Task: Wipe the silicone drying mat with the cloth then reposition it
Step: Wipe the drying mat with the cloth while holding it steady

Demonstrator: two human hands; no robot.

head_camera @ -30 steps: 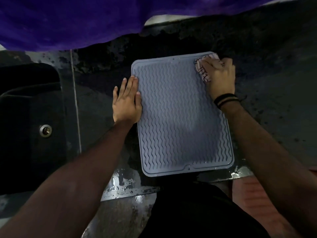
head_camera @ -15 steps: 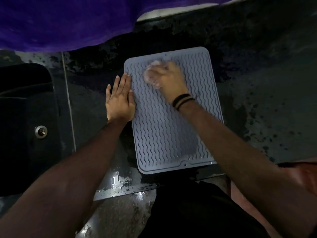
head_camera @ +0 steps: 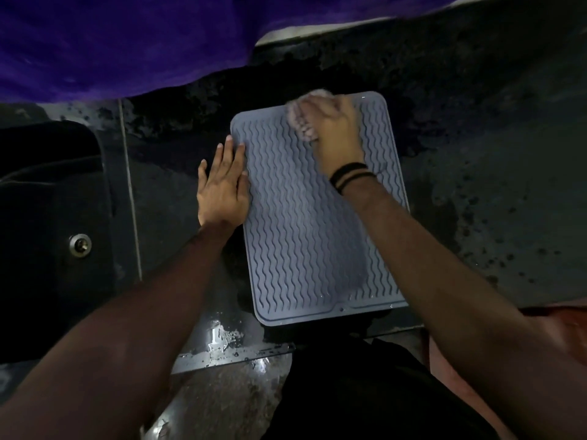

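Note:
A grey silicone drying mat (head_camera: 305,236) with wavy ridges lies flat on the dark counter. My right hand (head_camera: 336,134) grips a bunched pale cloth (head_camera: 301,117) and presses it on the mat's far edge, near the middle; the hand is blurred by motion. Flat beside the mat's left edge lies my left hand (head_camera: 222,185), fingers straight, its thumb side touching the mat's border.
A dark sink (head_camera: 47,236) with a metal drain fitting (head_camera: 80,245) sits to the left. Purple fabric (head_camera: 127,42) hangs over the top of the view. The wet, speckled counter (head_camera: 492,185) stretches right of the mat; its front edge (head_camera: 228,350) is close to my body.
My right hand swept the cloth from the mat's far right corner to the far left, then back toward the middle of the far edge. My left hand stayed flat at the left border.

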